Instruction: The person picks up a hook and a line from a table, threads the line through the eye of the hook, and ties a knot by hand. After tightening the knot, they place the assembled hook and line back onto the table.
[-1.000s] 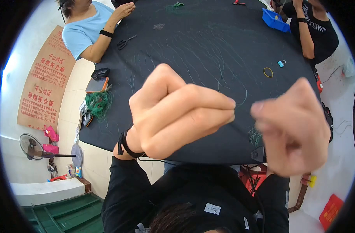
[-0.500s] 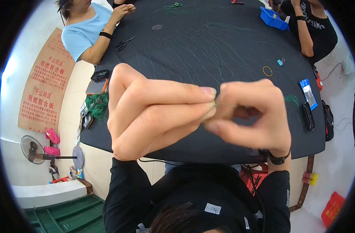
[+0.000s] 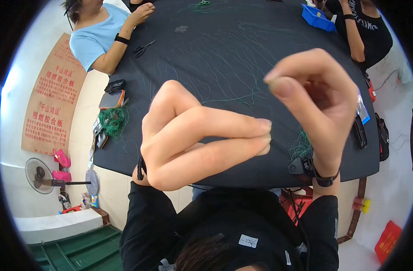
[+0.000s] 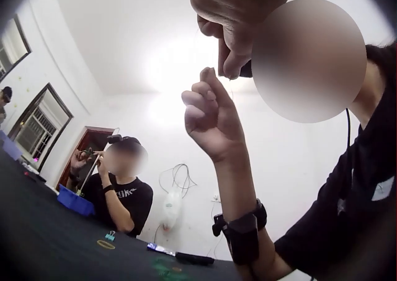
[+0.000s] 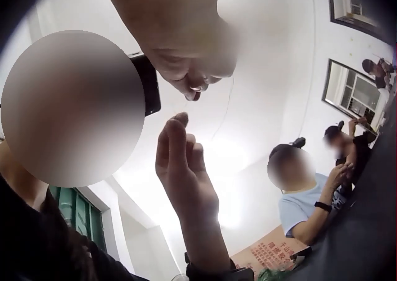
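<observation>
My left hand [image 3: 202, 142] is raised over the table, thumb and fingertips pinched together, with a tiny end of green thread just past the tips. To its right and farther from my body, my right hand [image 3: 321, 101] pinches thumb against forefinger, the other fingers curled in. A fine thread [image 5: 228, 101] trails beside the right hand in the right wrist view. In the left wrist view, the left hand [image 4: 229, 21] is at the top, and the right hand [image 4: 214, 117] stands upright below it, fingertips apart from the left. Thin green strands [image 3: 233, 100] lie on the cloth behind.
Many threads spread over the dark table [image 3: 179, 63]. Green tangles [image 3: 113, 122] lie left, scissors [image 3: 144, 48] farther back. A yellow ring [image 4: 106, 244] and blue clip [image 4: 110, 236] lie near a blue tray [image 3: 318, 18]. Two people [image 3: 100, 36] sit across the table.
My hands came together half a second ago, with a green thread between the fingertips. Since then the right hand has moved away, up and right, and the left slightly right.
</observation>
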A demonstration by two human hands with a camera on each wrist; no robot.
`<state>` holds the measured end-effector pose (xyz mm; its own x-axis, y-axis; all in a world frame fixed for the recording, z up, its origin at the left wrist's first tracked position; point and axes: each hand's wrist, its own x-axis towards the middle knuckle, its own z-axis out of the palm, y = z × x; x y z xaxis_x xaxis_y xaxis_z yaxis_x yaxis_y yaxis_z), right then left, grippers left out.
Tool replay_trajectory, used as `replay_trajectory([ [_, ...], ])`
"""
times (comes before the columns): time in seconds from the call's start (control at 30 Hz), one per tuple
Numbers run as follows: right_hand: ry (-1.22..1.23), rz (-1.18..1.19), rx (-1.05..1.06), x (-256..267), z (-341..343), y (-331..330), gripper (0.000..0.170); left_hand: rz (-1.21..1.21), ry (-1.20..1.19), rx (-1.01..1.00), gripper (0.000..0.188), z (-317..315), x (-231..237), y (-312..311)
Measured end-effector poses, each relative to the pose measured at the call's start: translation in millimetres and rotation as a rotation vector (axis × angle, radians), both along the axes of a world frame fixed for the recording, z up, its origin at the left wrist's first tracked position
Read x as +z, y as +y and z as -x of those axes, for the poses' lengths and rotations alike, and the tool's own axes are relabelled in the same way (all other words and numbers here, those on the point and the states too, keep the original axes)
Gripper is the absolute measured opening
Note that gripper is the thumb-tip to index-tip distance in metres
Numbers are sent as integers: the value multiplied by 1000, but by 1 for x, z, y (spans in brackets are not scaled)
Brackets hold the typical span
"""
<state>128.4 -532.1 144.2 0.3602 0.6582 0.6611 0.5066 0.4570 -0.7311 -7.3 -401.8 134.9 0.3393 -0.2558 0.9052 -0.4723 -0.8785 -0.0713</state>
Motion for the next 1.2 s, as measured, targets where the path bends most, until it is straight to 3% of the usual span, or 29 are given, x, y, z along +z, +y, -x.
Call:
replay_trajectory([
  [0.13, 30, 218, 174, -15, -2, 12, 5, 25, -24, 39, 22, 2, 0, 2],
  [0.23, -63, 234, 271, -13, 1, 9, 8, 38, -53, 53, 24, 4, 0, 6],
  [0.27, -196, 290, 246, -6, 1, 5, 9, 39, -67, 53, 25, 4, 0, 8],
  [0.33, -233, 267, 309, 0, 7, -3, 9, 54, -93, 78, 25, 4, 0, 5],
  [0.43, -348, 18, 386, 3, 10, -12, 9, -4, -87, 68, 22, 3, -1, 9],
  [0.57, -264, -137, 243, 8, 4, -19, 9, 8, -137, -8, 20, -7, -8, 0],
  [0.63, -231, 1, 47, 11, 4, -16, 9, -4, -146, -35, 20, -8, -8, -3],
  [0.73, -58, 240, 38, -1, 5, 0, 6, 21, -85, 8, 25, 1, -3, -4],
  [0.8, -246, 337, 159, -2, 6, 1, 7, 67, -67, 25, 27, 5, -2, -1],
  [1.0, -522, 71, 299, 11, 7, -22, 15, -31, -66, -6, 26, 1, -1, 11],
  [1.07, -510, -66, 227, 11, 0, -28, 15, -47, -92, -33, 21, -5, -3, 7],
  [1.2, -189, 81, 23, 7, 4, -13, 8, -31, -156, -36, 15, -10, -7, -2],
])
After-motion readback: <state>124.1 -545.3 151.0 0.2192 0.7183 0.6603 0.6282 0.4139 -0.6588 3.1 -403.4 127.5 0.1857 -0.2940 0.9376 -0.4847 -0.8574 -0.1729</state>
